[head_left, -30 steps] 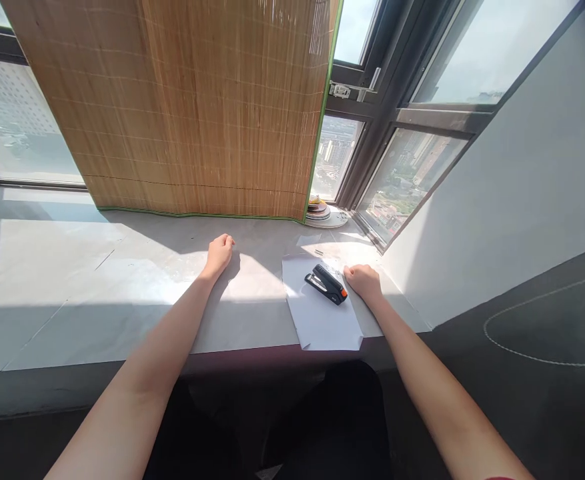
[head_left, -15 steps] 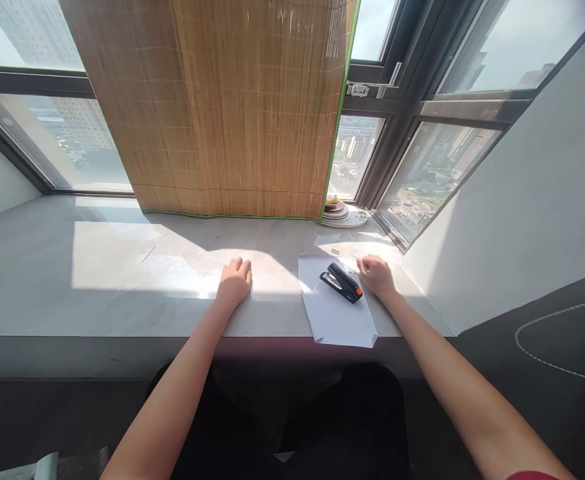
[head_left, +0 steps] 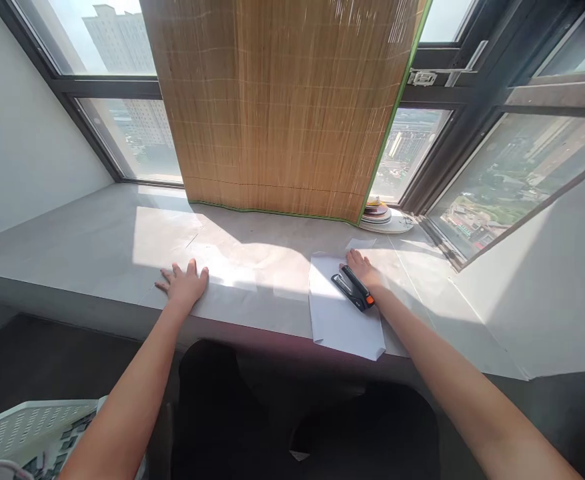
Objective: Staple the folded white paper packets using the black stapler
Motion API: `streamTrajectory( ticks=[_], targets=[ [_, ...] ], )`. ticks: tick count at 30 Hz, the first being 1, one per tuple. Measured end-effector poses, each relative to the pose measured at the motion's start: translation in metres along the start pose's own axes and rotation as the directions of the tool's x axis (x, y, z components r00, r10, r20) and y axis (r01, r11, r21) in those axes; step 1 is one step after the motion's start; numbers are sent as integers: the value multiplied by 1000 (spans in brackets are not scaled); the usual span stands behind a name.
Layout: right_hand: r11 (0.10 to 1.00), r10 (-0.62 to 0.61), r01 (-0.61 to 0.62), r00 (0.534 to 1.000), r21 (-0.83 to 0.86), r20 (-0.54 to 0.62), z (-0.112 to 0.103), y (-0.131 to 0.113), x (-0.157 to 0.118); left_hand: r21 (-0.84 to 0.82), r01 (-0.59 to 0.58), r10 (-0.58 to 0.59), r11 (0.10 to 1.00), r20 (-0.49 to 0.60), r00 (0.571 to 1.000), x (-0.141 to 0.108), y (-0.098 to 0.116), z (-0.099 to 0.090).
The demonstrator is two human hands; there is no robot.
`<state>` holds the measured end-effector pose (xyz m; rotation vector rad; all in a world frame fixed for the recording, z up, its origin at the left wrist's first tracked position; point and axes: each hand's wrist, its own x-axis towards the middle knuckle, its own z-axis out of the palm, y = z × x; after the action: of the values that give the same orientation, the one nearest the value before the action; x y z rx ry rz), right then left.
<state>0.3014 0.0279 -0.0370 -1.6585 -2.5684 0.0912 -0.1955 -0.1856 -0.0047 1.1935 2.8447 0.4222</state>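
Observation:
My left hand (head_left: pixel 183 287) rests on the pale windowsill (head_left: pixel 252 307), fingers spread and nothing in it. Farther right, white paper (head_left: pixel 342 327) lies with its near end past the sill's front edge and a near corner bent. A black stapler (head_left: pixel 353 288) with an orange tip lies on the paper. My right hand (head_left: pixel 365 268) is palm down at the paper's far right part, beside the stapler, its fingers stretched out and holding nothing. The two small staples seen before cannot be made out now.
Stacked plates (head_left: pixel 377 213) stand at the back by the window corner. A bamboo blind (head_left: pixel 282 113) hangs down to the sill's back. A white basket (head_left: pixel 32 427) holding things is on the floor at lower left.
The view has turned left. My left hand has moved left and spread its fingers. My right hand has opened from a curled shape and moved closer to the stapler, over the paper.

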Motion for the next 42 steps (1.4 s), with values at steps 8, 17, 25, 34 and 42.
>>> streamTrajectory(
  ticks=[8, 17, 25, 34, 42],
  targets=[
    [975, -149, 148, 989, 168, -2, -4, -191, 55, 5, -15, 15, 1000, -31, 999, 4, -2, 8],
    [917, -307, 287, 951, 276, 30, 5, -314, 79, 23, -34, 35, 999, -35, 999, 3, -2, 7],
    [914, -254, 301, 948, 273, -193, -24, -278, 73, 0, -42, 42, 999, -50, 998, 3, -4, 7],
    [982, 185, -181, 980, 51, -71, -39, -53, 39, 17, -41, 42, 999, -61, 997, 6, -5, 11],
    [992, 113, -120, 985, -46, -126, -20, -55, 30, 24, -41, 42, 999, -47, 998, 5, -4, 9]
  ],
)
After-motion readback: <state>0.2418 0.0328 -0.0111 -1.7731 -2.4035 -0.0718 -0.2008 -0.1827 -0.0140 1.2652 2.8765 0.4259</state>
